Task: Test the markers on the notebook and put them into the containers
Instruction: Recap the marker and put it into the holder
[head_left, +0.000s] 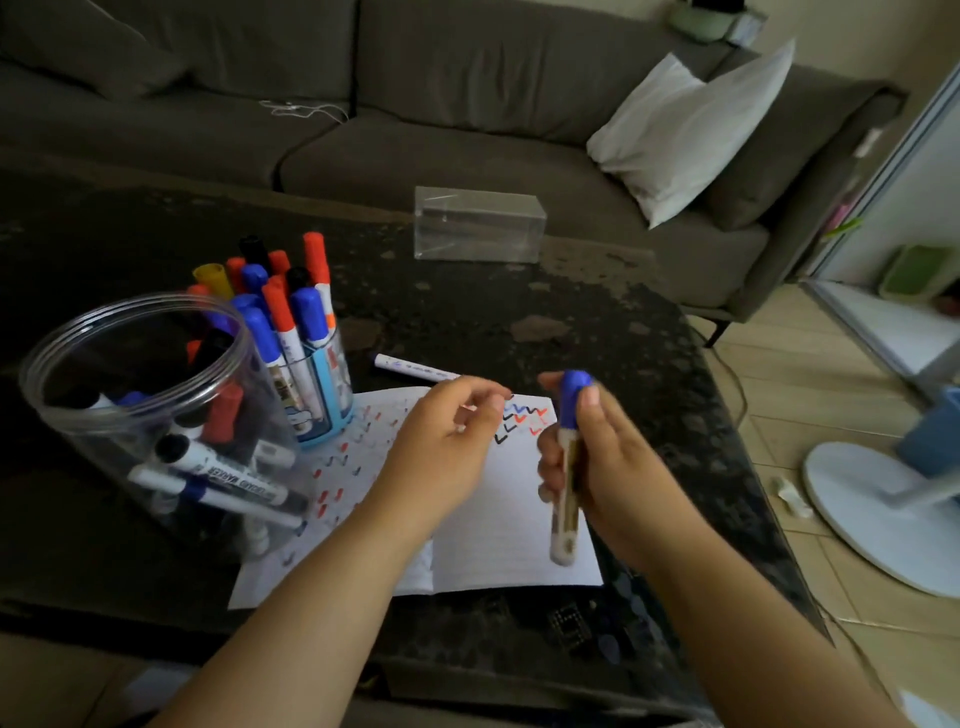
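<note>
The right hand (597, 462) grasps one marker (567, 467) upright above the right page of the notebook (498, 519), fingers and thumb curled round its barrel. The marker has a white barrel with a gold-toned label, not readable, and a blue cap seated at its 12 o'clock end. The left hand (447, 447) hovers over the middle of the notebook, at 9 o'clock from the marker, fingers loosely curled and holding nothing. The notebook lies open on the dark table (519, 312); both pages carry short red, blue and black test strokes. One further marker (415, 368), white-barrelled, lies flat on the table at 12 o'clock from the notebook. Three containers are present. A clear round jar (135, 410) stands at 9 o'clock from the notebook and holds several capped markers lying loose; one label reads "BOARD MARKER". A blue-based cup (319, 395), just beside the jar, holds upright markers with red, blue, black and yellow caps; the count cannot be told. A clear rectangular box (478, 226) stands well apart at 12 o'clock.
</note>
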